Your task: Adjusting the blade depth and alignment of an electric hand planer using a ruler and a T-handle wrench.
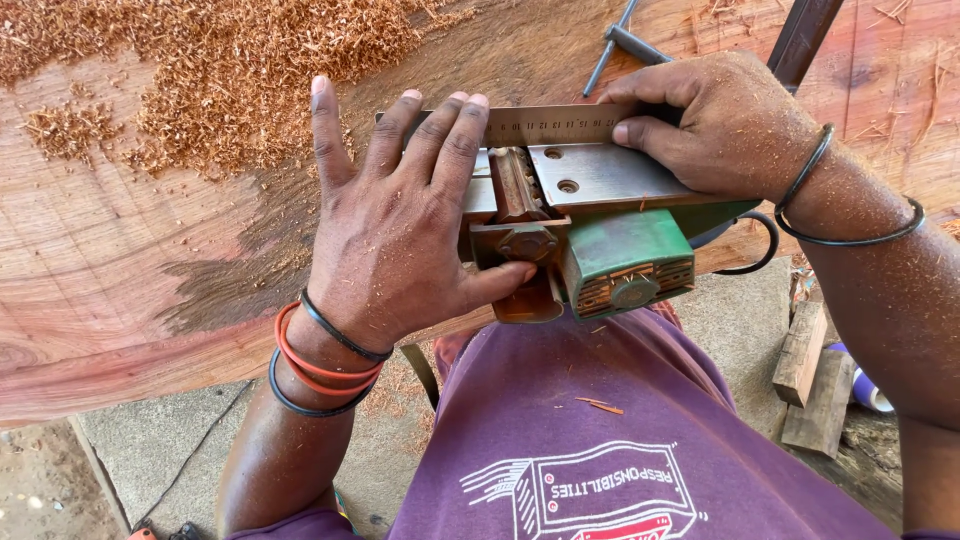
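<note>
A green electric hand planer lies upside down on a big reddish wood slab, its metal sole plate and cutter drum facing up. My left hand rests flat over the planer's left part, the thumb pressed on its brown side cover. My right hand pinches a metal ruler that lies across the sole plate at the far side. Both wrists carry bangles and are dusted with shavings.
Heaps of reddish wood shavings cover the slab's far left. A metal tool lies beyond the ruler. On the concrete floor at the right are short wood blocks and a black cable at the left.
</note>
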